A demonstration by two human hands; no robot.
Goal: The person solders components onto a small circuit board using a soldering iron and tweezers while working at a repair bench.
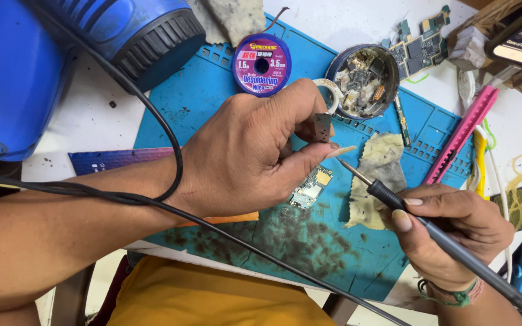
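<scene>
My left hand (252,154) pinches a small grey electronic part (322,127) upright between thumb and fingers, above a blue work mat (212,102). My right hand (454,232) grips a black soldering iron (394,199) like a pen. The iron's metal tip points up-left and ends just below my left thumbnail, close to the part. A small circuit board (311,187) lies on the mat under my left hand. A yellowish, stained cloth (379,172) sits beneath the iron.
A blue hot-air tool (61,54) stands at upper left, its black cord (170,139) crossing my left wrist. A purple solder-wick spool (261,64), a round tin of scrap parts (362,79), a bare circuit board (421,45) and a pink strip (463,133) lie around.
</scene>
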